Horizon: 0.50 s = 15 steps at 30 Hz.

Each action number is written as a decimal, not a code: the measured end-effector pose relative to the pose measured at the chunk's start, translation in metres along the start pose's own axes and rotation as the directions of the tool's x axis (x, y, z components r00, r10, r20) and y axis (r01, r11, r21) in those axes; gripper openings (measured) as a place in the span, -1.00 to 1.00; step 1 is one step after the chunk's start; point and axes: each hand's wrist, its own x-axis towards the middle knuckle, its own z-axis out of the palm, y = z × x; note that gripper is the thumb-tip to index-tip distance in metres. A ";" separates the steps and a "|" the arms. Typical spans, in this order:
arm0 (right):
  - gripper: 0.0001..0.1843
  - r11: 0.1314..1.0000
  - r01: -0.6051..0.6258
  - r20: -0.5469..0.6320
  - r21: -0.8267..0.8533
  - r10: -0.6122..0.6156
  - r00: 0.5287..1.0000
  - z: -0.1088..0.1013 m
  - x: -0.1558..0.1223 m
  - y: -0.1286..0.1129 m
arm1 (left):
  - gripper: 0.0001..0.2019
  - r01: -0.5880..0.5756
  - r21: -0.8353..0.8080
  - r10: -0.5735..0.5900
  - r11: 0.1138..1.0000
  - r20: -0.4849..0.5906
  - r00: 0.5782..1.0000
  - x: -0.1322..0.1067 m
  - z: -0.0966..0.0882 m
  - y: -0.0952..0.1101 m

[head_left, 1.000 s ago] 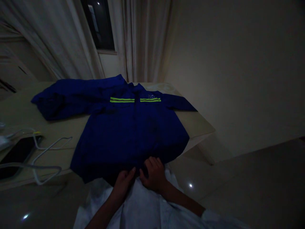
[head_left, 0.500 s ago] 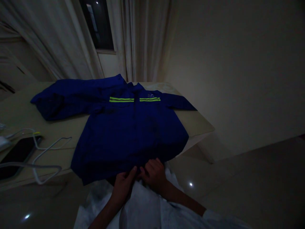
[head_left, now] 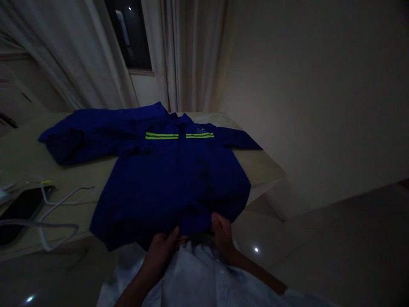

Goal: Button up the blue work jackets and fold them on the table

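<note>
Dim light fills a room with pale curtains [head_left: 188, 55] drawn around a dark window [head_left: 128, 34], a bare wall to the right and a glossy floor [head_left: 319, 247] catching small glints. Against the curtains stands a beige table [head_left: 258, 164], and spread front-up across it lies a blue work jacket [head_left: 172, 179] with two yellow-green reflective stripes [head_left: 179, 136] across the chest. Its collar points toward the window, one sleeve [head_left: 86, 136] is bunched out to the left, and its bottom hem hangs just over the near table edge. The left hand [head_left: 162, 249] is at the middle of that hem, thumb laid on top of the cloth and fingers curled beneath, pinched shut on the fabric. The right hand [head_left: 223, 236] is just beside it, to the right, its thumb likewise pressing the hem from above, fingers tucked under and closed on the cloth. Below the hands shows the person's white shirt [head_left: 198, 281]. On the table's left end, well apart from the hands, lie a dark phone [head_left: 19, 209] and looping white cables [head_left: 60, 204].
</note>
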 end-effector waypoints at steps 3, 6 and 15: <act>-0.39 0.994 -0.049 0.030 -0.100 0.052 0.998 -0.029 -0.004 0.013 | -0.47 -0.100 0.416 -0.019 0.904 0.272 0.962 -0.017 -0.029 0.014; -0.45 0.948 0.074 0.080 -0.309 -0.052 0.995 -0.047 0.005 0.005 | -0.52 -0.354 0.689 -0.121 0.632 0.539 0.834 -0.032 -0.050 0.048; -0.64 0.687 0.306 0.254 -0.659 -0.180 0.950 0.038 0.143 -0.081 | -0.52 -0.566 0.813 0.548 -0.136 0.537 0.641 0.085 0.031 0.167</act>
